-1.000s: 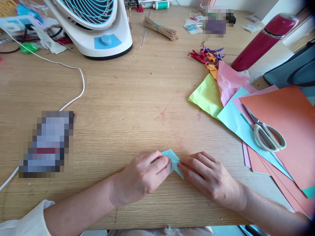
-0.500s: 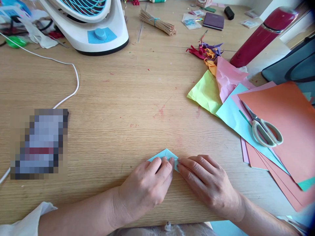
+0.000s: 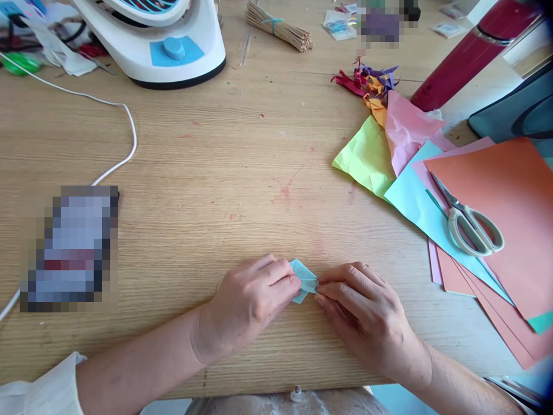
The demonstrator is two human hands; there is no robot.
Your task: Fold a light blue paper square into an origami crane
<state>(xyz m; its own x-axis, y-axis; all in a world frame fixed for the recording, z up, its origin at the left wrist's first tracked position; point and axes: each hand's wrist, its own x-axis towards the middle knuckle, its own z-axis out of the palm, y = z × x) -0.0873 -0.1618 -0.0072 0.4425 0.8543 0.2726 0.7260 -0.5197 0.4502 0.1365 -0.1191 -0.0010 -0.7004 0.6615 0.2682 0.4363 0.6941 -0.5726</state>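
A small folded piece of light blue paper (image 3: 303,279) lies on the wooden table (image 3: 242,173) near its front edge. My left hand (image 3: 250,300) pinches its left side with closed fingers. My right hand (image 3: 363,311) pinches its right side, fingertips pressed together on the paper. Most of the paper is hidden under the fingers; only a small pointed part shows between the two hands.
Coloured paper sheets (image 3: 510,219) with scissors (image 3: 470,225) on them lie at the right. Paper scraps (image 3: 367,86), a red bottle (image 3: 466,57), a stick bundle (image 3: 279,26), a white fan base (image 3: 173,52) and a white cable (image 3: 125,144) are farther back. A blurred object (image 3: 71,248) sits left.
The blue paper has been folded narrower; less of it shows between my fingers. Both hands stayed at the same spot, fingertips drawn closer together.
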